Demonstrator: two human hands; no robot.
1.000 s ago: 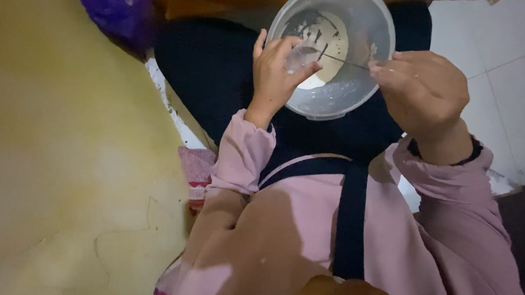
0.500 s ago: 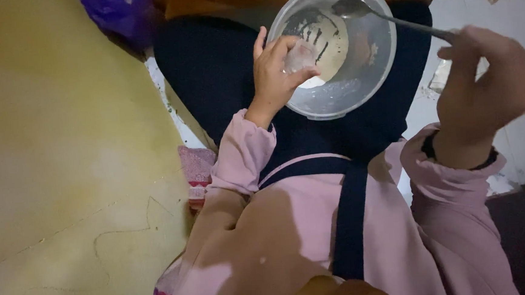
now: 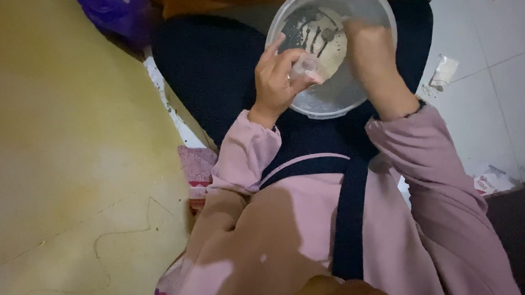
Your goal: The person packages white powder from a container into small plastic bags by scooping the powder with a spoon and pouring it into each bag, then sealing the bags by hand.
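A clear plastic bowl (image 3: 333, 104) rests on my lap, with pale batter and dark streaks on its bottom. My left hand (image 3: 278, 83) is at the bowl's near left rim, its fingers closed on a small clear cup (image 3: 306, 69) held over the batter. My right hand (image 3: 371, 53) reaches down into the bowl from the right, fingers curled at the batter. The metal spoon it holds is almost wholly hidden under the hand. Pink sleeves cover both arms.
A yellow wall or floor surface (image 3: 63, 166) fills the left. A purple plastic bag (image 3: 114, 14) lies at the top left. White tiles (image 3: 502, 90) with scraps of wrapper (image 3: 443, 72) are on the right. Patterned pink cloth (image 3: 197, 170) lies beside my left elbow.
My right hand, raised to the right with the spoon half a second ago, has come back down into the bowl. The left hand and cup have stayed put.
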